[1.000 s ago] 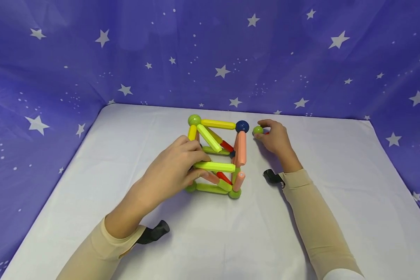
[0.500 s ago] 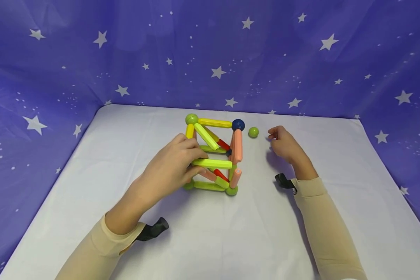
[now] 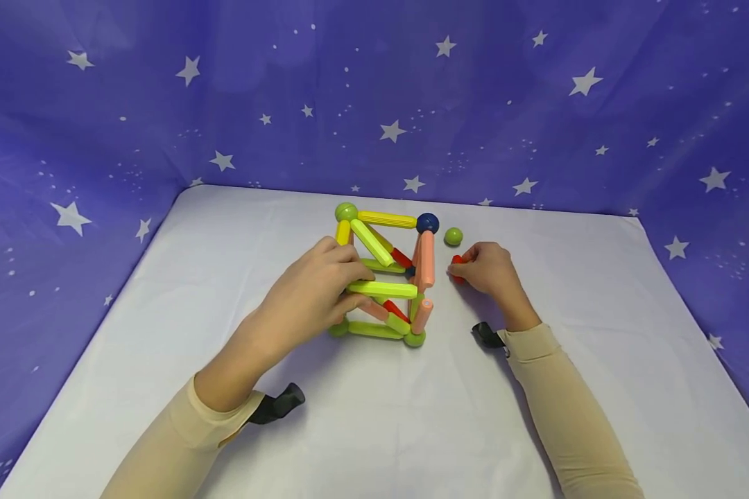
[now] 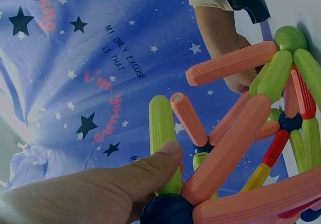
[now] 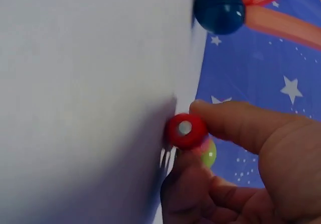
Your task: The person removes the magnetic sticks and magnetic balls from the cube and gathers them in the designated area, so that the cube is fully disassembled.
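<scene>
A frame of magnetic sticks and balls, with a yellow stick [image 3: 387, 220] and a dark blue ball [image 3: 427, 223] along its back top edge, stands mid-table. At its near left side my left hand [image 3: 302, 294] grips a light green stick [image 3: 383, 290] that points right. In the left wrist view the thumb lies across that stick, just above a dark blue ball [image 4: 168, 211]. To the right of the frame, my right hand [image 3: 489, 267] pinches a short red stick [image 5: 185, 132] between thumb and finger, close over the cloth. A loose green ball [image 3: 453, 236] sits just behind it.
A white cloth [image 3: 374, 416] covers the table. A purple-blue curtain [image 3: 324, 83] with stars hangs behind and at both sides. At the frame's near right corner, a pink stick [image 3: 422, 317] rises from a green ball [image 3: 415, 337] with its top end free.
My right hand let go of the green ball beside the frame, drew back right, then came in nearer and took hold of the red stick. The left hand keeps its grip on the green stick.
</scene>
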Tool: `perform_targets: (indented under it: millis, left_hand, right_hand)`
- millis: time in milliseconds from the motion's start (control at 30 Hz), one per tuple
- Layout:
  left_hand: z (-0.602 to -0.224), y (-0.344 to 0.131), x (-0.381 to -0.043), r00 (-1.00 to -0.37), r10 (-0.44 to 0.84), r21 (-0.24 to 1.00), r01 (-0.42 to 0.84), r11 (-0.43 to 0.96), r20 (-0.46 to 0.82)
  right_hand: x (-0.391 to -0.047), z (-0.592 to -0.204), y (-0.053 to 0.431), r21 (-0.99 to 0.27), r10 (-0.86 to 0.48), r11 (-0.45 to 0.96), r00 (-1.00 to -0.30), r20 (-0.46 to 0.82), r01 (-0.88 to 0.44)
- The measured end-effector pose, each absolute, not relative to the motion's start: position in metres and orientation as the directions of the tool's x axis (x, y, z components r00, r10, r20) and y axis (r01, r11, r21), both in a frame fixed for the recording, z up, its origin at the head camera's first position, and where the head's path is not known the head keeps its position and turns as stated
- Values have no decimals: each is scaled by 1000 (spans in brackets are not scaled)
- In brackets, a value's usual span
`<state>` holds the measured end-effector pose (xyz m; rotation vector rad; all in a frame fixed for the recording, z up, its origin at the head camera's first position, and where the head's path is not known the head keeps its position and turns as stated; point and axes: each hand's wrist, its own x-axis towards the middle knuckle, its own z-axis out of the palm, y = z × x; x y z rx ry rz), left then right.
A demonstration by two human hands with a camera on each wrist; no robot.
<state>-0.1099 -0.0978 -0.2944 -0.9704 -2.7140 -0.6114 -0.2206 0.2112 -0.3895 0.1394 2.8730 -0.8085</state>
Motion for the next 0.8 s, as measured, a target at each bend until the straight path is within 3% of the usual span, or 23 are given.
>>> perform_targets:
  millis: [233, 433, 533, 633, 800]
  left_hand:
    - [-293, -97, -110, -765, 564, 310, 642, 701, 311]
    - [-293, -97, -109, -754, 570, 293, 654, 698, 325]
    - [-294, -97, -109, -747, 575, 282, 662, 695, 335]
    - [-294, -97, -109, -740, 578, 275, 668, 692, 343]
    - [-294, -97, -110, -737, 578, 273, 671, 690, 351]
  right_hand:
    - [-220, -389, 206, -503, 50, 852, -980, -195, 144]
    - [-208, -367, 201, -569, 25, 822, -1000, -17, 30]
    - [-196, -350, 191, -693, -7, 720, -999, 53, -42]
    - [-183, -335, 176, -843, -68, 532, -996, 52, -80]
    - [-169, -325, 157, -911, -138, 408, -990, 5, -62]
